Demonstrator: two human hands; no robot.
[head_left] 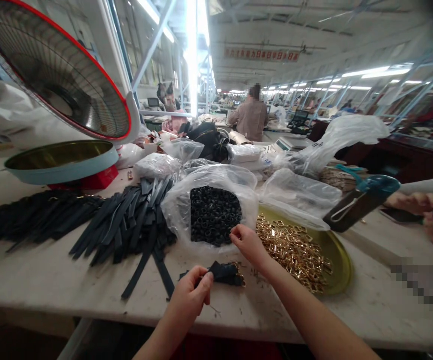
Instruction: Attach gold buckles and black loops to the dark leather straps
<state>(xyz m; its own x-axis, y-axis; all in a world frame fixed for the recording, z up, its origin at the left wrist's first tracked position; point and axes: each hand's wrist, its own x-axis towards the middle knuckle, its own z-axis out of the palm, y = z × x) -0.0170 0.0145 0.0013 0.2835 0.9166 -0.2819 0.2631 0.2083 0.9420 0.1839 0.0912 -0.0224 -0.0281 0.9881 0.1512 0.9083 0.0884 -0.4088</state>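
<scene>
Hands are working apart, nr the bench's near edge. L hand is pinching dark straps btwn thumb & fingers, gold-fitted ends pointing right; can't tell how many it's gripping. R hand is hovering or resting at the near-right side of black rings, fingertips bunched; can't tell if it's holding one. Rings are sitting in an open clear bag, mid-bench. Gold buckles are filling much of a round tray, right; loose strap pile is lying left, w/ a red-rimmed fan standing far left.
</scene>
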